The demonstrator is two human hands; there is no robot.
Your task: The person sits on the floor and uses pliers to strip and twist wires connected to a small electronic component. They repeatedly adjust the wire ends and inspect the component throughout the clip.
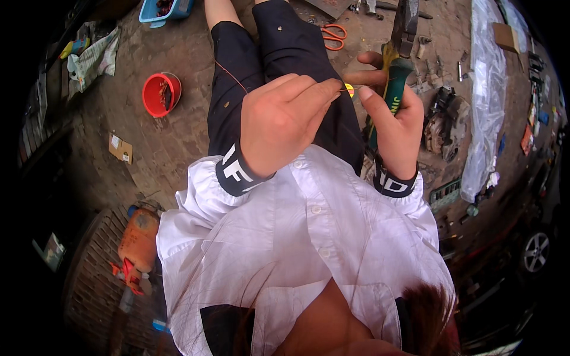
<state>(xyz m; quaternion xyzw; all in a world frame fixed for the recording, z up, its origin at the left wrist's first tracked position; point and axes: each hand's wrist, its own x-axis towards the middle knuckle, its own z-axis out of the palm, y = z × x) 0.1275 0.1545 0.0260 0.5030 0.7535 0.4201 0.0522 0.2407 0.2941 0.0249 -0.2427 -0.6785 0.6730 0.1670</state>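
Note:
My left hand pinches a thin copper wire between thumb and fingertips; the wire runs up and left across my dark trousers. A small yellow-red bit shows where both hands meet. My right hand grips pliers with green and yellow handles, jaws pointing up and away, its forefinger touching the left fingertips. Both hands are held close above my lap, in front of my white shirt.
On the brick ground: a red bucket at left, a blue tray at top, orange scissors, scattered metal parts and clear plastic sheeting at right, an orange power tool at lower left.

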